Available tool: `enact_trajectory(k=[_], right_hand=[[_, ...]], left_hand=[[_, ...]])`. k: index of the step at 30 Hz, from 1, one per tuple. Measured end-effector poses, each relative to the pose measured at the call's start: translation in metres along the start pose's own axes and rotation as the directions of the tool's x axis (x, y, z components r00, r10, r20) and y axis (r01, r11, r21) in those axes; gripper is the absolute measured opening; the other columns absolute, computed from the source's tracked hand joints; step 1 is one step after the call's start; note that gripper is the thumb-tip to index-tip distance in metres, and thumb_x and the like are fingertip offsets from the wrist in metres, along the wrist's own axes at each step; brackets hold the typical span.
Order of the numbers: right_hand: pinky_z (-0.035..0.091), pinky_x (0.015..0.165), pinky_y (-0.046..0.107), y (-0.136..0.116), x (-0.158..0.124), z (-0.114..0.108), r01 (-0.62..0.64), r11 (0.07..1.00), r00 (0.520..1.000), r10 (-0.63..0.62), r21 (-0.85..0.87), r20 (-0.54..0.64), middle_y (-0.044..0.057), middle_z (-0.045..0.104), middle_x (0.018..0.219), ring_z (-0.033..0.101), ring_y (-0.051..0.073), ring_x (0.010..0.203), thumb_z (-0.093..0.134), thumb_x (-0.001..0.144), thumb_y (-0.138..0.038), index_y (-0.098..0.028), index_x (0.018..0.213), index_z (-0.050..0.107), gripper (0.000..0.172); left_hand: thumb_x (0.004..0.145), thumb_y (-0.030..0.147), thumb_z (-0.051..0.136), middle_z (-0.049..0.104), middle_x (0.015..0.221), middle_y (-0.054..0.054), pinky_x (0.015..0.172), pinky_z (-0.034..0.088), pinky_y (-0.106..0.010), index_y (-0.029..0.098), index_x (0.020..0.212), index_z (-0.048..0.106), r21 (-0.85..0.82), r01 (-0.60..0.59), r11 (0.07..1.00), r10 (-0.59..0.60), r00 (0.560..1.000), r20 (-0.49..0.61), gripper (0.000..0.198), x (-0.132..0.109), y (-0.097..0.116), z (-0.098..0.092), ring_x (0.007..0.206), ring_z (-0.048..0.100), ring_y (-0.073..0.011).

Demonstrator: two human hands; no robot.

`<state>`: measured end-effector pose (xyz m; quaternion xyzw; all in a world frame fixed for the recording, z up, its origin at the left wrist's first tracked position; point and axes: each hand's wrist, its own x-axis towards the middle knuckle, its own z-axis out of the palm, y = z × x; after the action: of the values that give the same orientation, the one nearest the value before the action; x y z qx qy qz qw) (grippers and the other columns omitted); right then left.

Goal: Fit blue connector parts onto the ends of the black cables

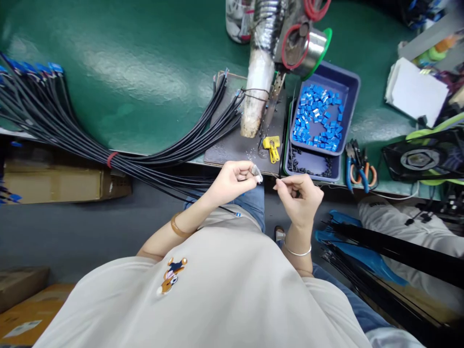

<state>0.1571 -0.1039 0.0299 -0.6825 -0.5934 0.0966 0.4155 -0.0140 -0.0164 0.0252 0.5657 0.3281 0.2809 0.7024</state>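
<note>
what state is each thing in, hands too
left hand: pinching a whitish piece
right hand: pinching a thin strand
black cables: bundled by a red band
upper bin: partly filled with blue pieces
lower bin: holding small black parts
yellow clip: lying on the dark board
blue-handled pliers: lying down, handles spread
fan: cannot tell whether running

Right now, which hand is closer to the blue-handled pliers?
Right. The right hand is to the left of the blue-handled pliers; the left hand is farther left.
</note>
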Motion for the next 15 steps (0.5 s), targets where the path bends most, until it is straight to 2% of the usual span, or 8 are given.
enact_trajectory(k=[2,3,5,6,8,10,12,15], right_hand=[[0.038,0.05,0.024,0.01,0.01,-0.014,0.003,0.983,0.999,-0.011,-0.182,-0.039,-0.006,0.057,0.056,0.043,0.008,0.044,0.063,0.09,-0.037,-0.022,0.078,0.061,0.019],[0.038,0.052,0.025,0.017,0.018,-0.022,-0.014,0.961,0.998,-0.003,-0.277,-0.059,-0.006,0.055,0.055,0.044,0.009,0.045,0.062,0.09,-0.037,-0.022,0.078,0.061,0.019],[0.041,0.059,0.027,0.034,0.037,-0.036,-0.073,0.887,0.996,0.039,-0.456,-0.083,-0.004,0.058,0.06,0.052,0.012,0.051,0.061,0.089,-0.036,-0.021,0.081,0.061,0.017],[0.041,0.061,0.028,0.044,0.048,-0.041,-0.107,0.85,0.992,0.055,-0.517,-0.116,-0.002,0.061,0.063,0.054,0.013,0.055,0.058,0.09,-0.034,-0.021,0.082,0.061,0.016],[0.043,0.067,0.031,0.062,0.07,-0.047,-0.168,0.787,0.984,0.097,-0.594,-0.149,0.002,0.064,0.069,0.058,0.017,0.062,0.054,0.091,-0.033,-0.02,0.085,0.061,0.016],[0.043,0.071,0.033,0.075,0.089,-0.048,-0.199,0.744,0.98,0.158,-0.638,-0.122,0.004,0.065,0.073,0.059,0.019,0.066,0.055,0.09,-0.032,-0.019,0.086,0.062,0.014],[0.043,0.074,0.033,0.082,0.104,-0.043,-0.189,0.72,0.978,0.197,-0.668,-0.065,0.006,0.068,0.078,0.061,0.021,0.072,0.056,0.089,-0.029,-0.019,0.088,0.063,0.012],[0.043,0.075,0.035,0.081,0.117,-0.035,-0.152,0.692,0.971,0.239,-0.705,0.025,0.007,0.069,0.083,0.062,0.022,0.078,0.06,0.086,-0.026,-0.019,0.086,0.064,0.008]], left_hand=[[0.078,0.016,0.059,0.038,0.056,0.006,0.051,0.025,-0.021,0.014,0.067,0.057,0.175,-0.106,0.979,0.084,0.988,0.13,0.012,-0.005,0.013,0.0,0.053,0.029,-0.0055],[0.077,0.012,0.058,0.039,0.056,0.005,0.051,0.025,-0.021,0.014,0.067,0.058,0.244,-0.177,0.953,0.121,0.966,0.227,0.01,-0.007,0.019,0.001,0.054,0.029,-0.0058],[0.073,0.007,0.056,0.041,0.058,0.004,0.052,0.026,-0.021,0.014,0.066,0.06,0.291,-0.272,0.917,0.144,0.908,0.392,0.01,-0.009,0.026,0.001,0.055,0.03,-0.0062],[0.073,0.008,0.057,0.042,0.058,0.004,0.051,0.026,-0.021,0.014,0.066,0.061,0.275,-0.267,0.924,0.137,0.901,0.412,0.01,-0.009,0.026,0.001,0.055,0.03,-0.0063],[0.076,0.014,0.06,0.04,0.055,0.005,0.049,0.025,-0.021,0.014,0.068,0.062,0.177,-0.146,0.973,0.085,0.945,0.316,0.008,-0.007,0.018,-0.002,0.053,0.03,-0.006],[0.077,0.023,0.066,0.041,0.052,0.005,0.047,0.024,-0.02,0.014,0.071,0.062,-0.011,0.015,1.0,-0.014,0.992,0.126,0.012,-0.002,0.005,-0.006,0.048,0.032,-0.0053],[0.075,0.028,0.07,0.043,0.05,0.006,0.043,0.018,-0.02,0.015,0.071,0.06,-0.198,0.095,0.976,-0.104,0.994,-0.036,0.017,0.001,-0.008,-0.013,0.044,0.03,-0.0041],[0.073,0.028,0.072,0.044,0.049,0.006,0.042,0.006,-0.02,0.015,0.072,0.058,-0.341,0.123,0.932,-0.184,0.971,-0.154,0.019,0.002,-0.02,-0.021,0.041,0.022,-0.0019]])
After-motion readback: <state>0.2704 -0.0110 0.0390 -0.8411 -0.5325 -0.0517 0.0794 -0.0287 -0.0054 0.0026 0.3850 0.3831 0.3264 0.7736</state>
